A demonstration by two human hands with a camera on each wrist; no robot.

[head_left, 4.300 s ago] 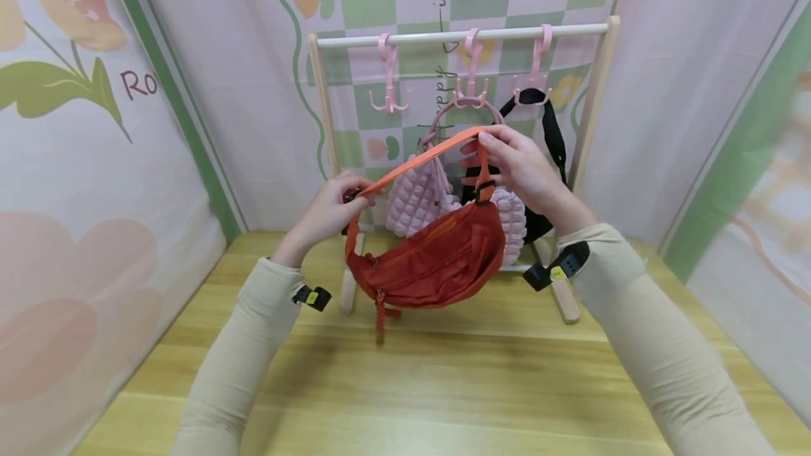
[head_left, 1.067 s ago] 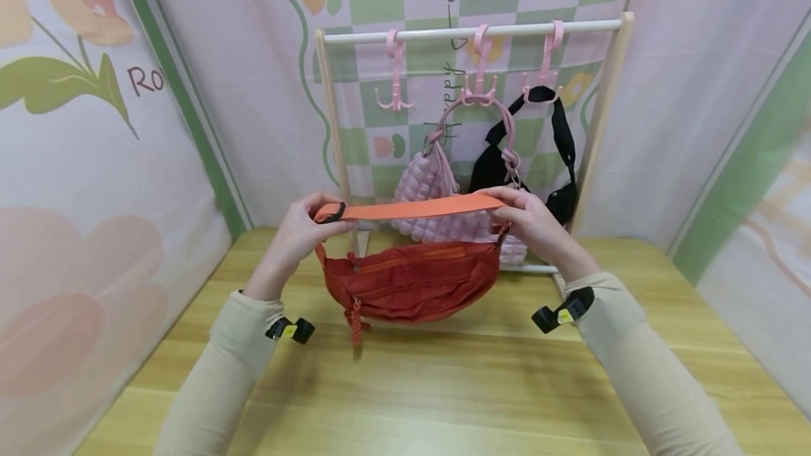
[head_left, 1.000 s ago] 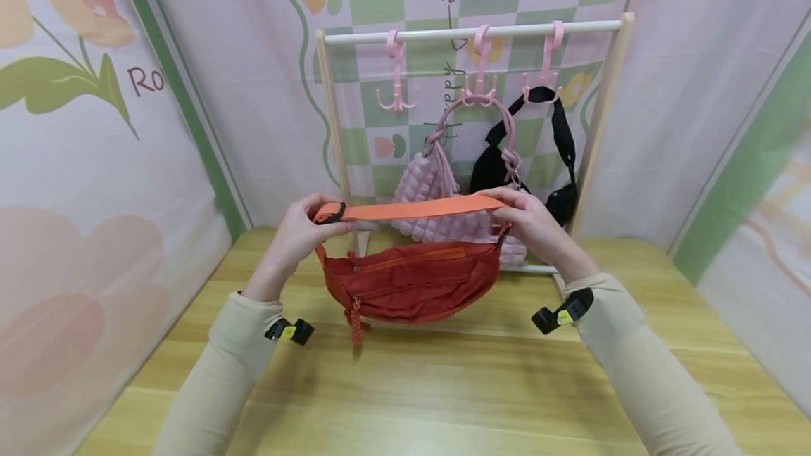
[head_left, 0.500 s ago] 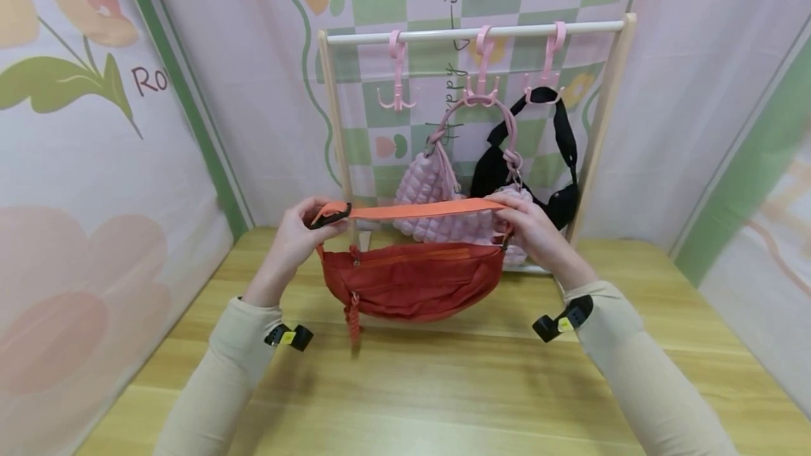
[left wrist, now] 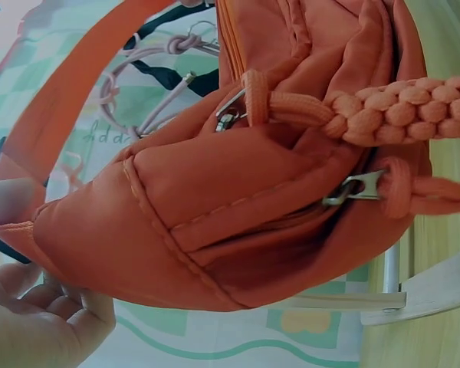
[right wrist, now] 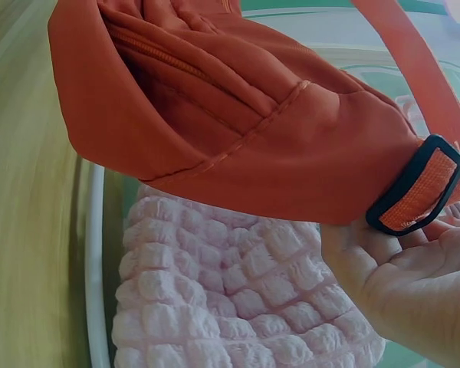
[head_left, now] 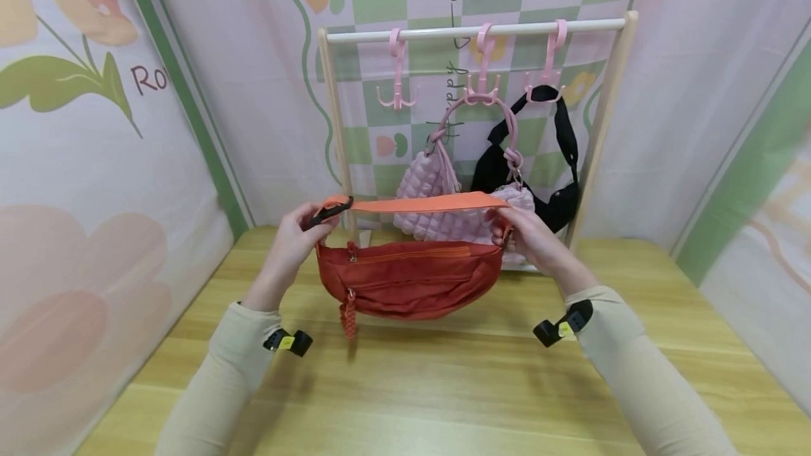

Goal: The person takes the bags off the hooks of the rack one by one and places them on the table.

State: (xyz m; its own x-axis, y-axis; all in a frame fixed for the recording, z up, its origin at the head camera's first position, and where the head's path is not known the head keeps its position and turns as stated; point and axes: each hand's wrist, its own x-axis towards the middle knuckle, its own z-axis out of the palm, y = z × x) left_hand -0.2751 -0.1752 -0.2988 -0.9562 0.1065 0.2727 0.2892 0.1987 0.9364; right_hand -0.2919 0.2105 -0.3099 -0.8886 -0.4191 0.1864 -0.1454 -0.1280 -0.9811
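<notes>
Wooden tabletop: bare boards in the foreground, beneath the held bag.
Braided pull: dangles at the bag's left end; probably flexible, a poor place to lift from.
Red waist bag: hangs between the hands above the table, in front of the rack; wrinkled fabric suggests a light, soft body that would sag or fold if squeezed, with little risk of breaking.
Left hand: pinches the strap beside a black buckle.
Right hand: fingers curled around the webbing at the opposite end, by a second black buckle.
Orange strap: flat, limp webbing, perhaps somewhat slippery; best grasped near both buckles, where the stiff pieces should check sliding.
Pink puffy bag: behind the strap, suspended from the middle hook.
Black bag: farther right, its strap on the right hook.
Left pink hook: on the rack's white rail, carrying nothing.
</notes>
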